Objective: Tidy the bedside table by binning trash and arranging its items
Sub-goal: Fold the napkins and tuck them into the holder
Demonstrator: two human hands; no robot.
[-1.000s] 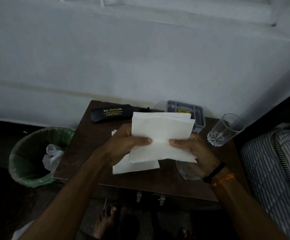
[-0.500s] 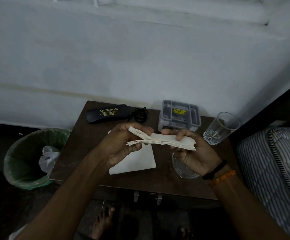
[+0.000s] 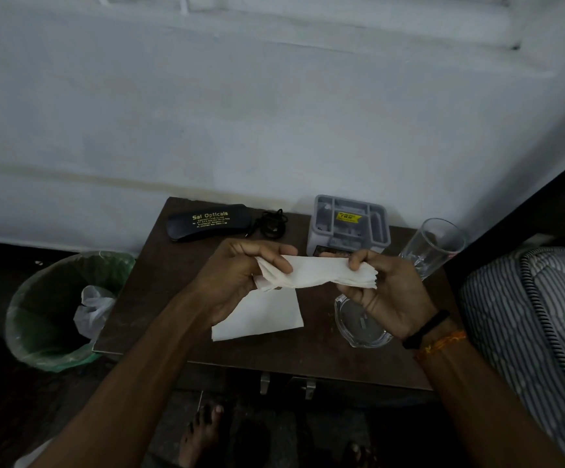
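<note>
Above the dark wooden bedside table (image 3: 146, 292) I hold a folded stack of white paper napkins (image 3: 318, 273) between both hands. My left hand (image 3: 240, 275) pinches its left end, and my right hand (image 3: 382, 288) grips its right end. A single white napkin (image 3: 267, 315) lies flat on the table under my hands. At the table's back lie a black spectacle case (image 3: 206, 222) with gold lettering and a small coil of black cord (image 3: 272, 224).
A grey plastic organiser (image 3: 350, 224) stands at the back, a tall drinking glass (image 3: 433, 248) to its right, a clear glass ashtray (image 3: 358, 325) under my right hand. A green-lined bin (image 3: 54, 312) holding a white bag stands left of the table. A striped mattress (image 3: 527, 315) lies right.
The napkin stack went from upright and facing me to lying flat and edge-on between my hands. The grey organiser and cord, hidden before, now show.
</note>
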